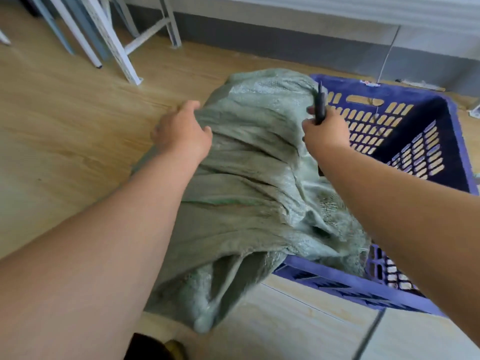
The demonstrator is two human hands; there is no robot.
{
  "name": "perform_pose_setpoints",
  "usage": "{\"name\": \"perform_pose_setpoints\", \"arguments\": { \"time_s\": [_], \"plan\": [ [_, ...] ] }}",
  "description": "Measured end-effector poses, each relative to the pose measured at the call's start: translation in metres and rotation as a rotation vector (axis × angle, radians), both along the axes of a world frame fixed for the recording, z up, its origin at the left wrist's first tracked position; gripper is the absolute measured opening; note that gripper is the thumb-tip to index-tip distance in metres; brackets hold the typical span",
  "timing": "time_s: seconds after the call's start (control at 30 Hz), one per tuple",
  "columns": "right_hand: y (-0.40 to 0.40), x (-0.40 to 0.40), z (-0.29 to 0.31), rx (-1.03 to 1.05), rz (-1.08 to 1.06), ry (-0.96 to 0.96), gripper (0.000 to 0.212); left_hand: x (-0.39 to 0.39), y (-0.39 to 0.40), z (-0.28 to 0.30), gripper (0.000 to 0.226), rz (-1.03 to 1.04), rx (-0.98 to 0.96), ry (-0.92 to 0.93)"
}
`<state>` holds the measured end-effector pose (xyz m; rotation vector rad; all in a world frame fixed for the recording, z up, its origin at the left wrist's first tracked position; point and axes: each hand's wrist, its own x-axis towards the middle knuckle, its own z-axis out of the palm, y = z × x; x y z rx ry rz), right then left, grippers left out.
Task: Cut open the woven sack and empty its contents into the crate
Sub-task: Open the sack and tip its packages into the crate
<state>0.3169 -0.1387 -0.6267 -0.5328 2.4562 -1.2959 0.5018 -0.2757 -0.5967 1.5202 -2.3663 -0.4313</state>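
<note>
Sack: green woven sack [249, 178], middle of the frame, draped over the crate's left rim and trailing onto the floor.
Crate: blue slatted crate [415, 289], right side; small sticker [370, 84] on its far rim, writing too blurred to read.
Left hand: left hand [181, 131], fingers curled, gripping the sack's left edge.
Right hand: right hand [324, 131], fingers closed around a dark cutter [320, 105] at the sack's upper right.
Floor: wood floor [65, 126]; white metal legs [109, 40] at upper left.

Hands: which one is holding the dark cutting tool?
The right hand, beside the blue crate, holds the dark tool upright. The left hand only grips the green sack on its floor side.
</note>
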Motion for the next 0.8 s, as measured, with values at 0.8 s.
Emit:
{"name": "perform_pose_setpoints", "arguments": {
  "time_s": [0.8],
  "plan": [
    [-0.079,0.089,0.018,0.277,0.495,-0.059,0.038,0.032,-0.076,-0.041,0.019,0.426,0.718,0.864]
  ]
}}
